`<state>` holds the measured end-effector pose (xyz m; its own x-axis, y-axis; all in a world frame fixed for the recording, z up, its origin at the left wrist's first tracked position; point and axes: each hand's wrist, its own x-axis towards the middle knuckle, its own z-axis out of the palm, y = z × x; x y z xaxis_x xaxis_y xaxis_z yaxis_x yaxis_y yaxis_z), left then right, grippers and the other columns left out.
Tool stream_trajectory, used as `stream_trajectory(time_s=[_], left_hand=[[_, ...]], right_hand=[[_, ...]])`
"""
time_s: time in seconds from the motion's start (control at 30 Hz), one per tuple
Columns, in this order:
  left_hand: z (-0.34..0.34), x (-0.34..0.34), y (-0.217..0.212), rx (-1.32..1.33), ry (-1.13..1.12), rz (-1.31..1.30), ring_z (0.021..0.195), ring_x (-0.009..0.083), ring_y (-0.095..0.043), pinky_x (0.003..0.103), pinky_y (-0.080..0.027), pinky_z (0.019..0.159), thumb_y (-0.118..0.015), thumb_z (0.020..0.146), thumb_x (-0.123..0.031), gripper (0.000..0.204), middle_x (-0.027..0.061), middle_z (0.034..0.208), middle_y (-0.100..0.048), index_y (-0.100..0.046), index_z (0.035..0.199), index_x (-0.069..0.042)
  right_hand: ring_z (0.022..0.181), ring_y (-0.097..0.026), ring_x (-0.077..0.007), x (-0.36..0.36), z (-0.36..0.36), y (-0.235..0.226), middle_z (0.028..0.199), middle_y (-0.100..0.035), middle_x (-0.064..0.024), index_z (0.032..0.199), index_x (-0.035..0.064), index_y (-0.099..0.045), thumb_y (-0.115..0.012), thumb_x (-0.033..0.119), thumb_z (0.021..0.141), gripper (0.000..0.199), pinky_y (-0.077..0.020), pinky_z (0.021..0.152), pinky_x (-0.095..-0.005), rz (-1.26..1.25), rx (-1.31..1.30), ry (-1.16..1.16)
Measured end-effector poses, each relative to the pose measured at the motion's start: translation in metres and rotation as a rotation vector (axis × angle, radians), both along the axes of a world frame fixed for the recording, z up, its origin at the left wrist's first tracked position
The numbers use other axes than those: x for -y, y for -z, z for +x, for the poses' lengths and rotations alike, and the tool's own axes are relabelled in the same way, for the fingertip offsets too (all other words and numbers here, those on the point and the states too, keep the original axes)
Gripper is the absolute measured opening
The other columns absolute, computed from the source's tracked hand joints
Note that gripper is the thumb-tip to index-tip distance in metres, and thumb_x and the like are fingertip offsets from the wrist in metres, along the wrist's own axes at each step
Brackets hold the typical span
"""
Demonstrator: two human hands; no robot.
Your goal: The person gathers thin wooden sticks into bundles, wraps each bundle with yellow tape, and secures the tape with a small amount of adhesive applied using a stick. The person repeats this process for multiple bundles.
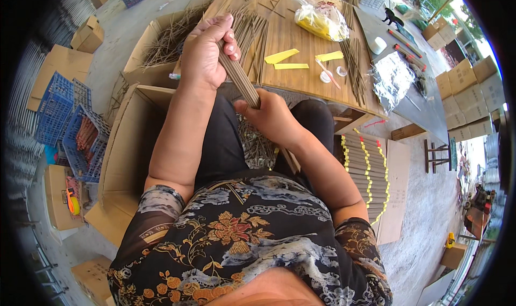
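Note:
A bundle of thin brown incense sticks (239,80) slants between my hands above my lap. Closed around its upper end is my left hand (207,50), the fingertips curled over the top. My right hand (273,119) wraps the lower end with the thumb along it. Just beyond, more loose incense sticks lie in rows on the wooden table (301,85). Yellow paper strips (291,66) rest on the tabletop, near small round lids and a brush-like tool (329,73). Behind them sits a clear plastic bag (321,22) with yellow contents.
An open cardboard box (115,169) stands at my left, with blue crates (80,139) past it. Another box (141,72) holds loose sticks. On the right, yellow-banded bundles (365,171) lie on cardboard. A dark side table (424,109) carries crumpled foil (393,75).

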<state>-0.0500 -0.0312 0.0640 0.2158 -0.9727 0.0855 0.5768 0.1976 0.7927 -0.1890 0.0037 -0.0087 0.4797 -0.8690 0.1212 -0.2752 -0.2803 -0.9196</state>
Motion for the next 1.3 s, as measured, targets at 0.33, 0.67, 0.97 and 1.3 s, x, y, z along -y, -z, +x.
stream_trajectory(time_s=[0.33, 0.67, 0.97, 1.3], left_hand=[[-0.001, -0.009, -0.005, 0.030, 0.061, -0.208, 0.039, 0.0043, -0.034, 0.020, -0.029, 0.038, -0.054, 0.086, -0.018, 0.016, -0.0041, 0.053, -0.042, -0.057, 0.091, -0.004], [-0.006, -0.017, -0.009, 0.071, 0.277, -0.239, 0.043, 0.0066, -0.038, 0.021, -0.033, 0.041, -0.049, 0.088, -0.033, 0.036, 0.0000, 0.059, -0.048, -0.051, 0.106, -0.003], [-0.010, -0.025, -0.005, 0.226, 0.095, -0.237, 0.077, 0.0253, -0.061, 0.035, -0.050, 0.073, -0.051, 0.085, -0.037, 0.058, 0.0158, 0.086, -0.060, -0.033, 0.123, 0.004], [-0.007, -0.022, -0.007, -0.007, 0.319, -0.210, 0.041, 0.0080, -0.038, 0.023, -0.034, 0.040, -0.062, 0.081, -0.017, 0.018, -0.0028, 0.052, -0.041, -0.055, 0.093, -0.005]], right_hand=[[0.048, -0.051, -0.0098, 0.013, -0.013, -0.019, 0.058, -0.053, -0.0039, 0.083, -0.0002, -0.050, -0.067, 0.024, 0.077, 0.030, -0.0418, 0.044, -0.0234, 0.170, 0.033, -0.299], [0.044, -0.045, -0.0079, 0.006, 0.007, -0.044, 0.057, -0.048, 0.0009, 0.077, 0.0029, -0.051, -0.060, 0.016, 0.079, 0.016, -0.0359, 0.040, -0.0232, 0.244, 0.198, -0.237], [0.047, -0.051, -0.0183, 0.013, 0.009, -0.028, 0.056, -0.054, -0.0095, 0.080, -0.0021, -0.053, -0.057, 0.016, 0.079, 0.019, -0.0444, 0.050, -0.0333, -0.055, 0.198, -0.080], [0.067, -0.057, -0.0195, 0.003, 0.013, -0.033, 0.068, -0.058, -0.0159, 0.082, -0.0021, -0.054, -0.059, 0.012, 0.077, 0.016, -0.0452, 0.062, -0.0334, 0.009, 0.119, -0.083]])
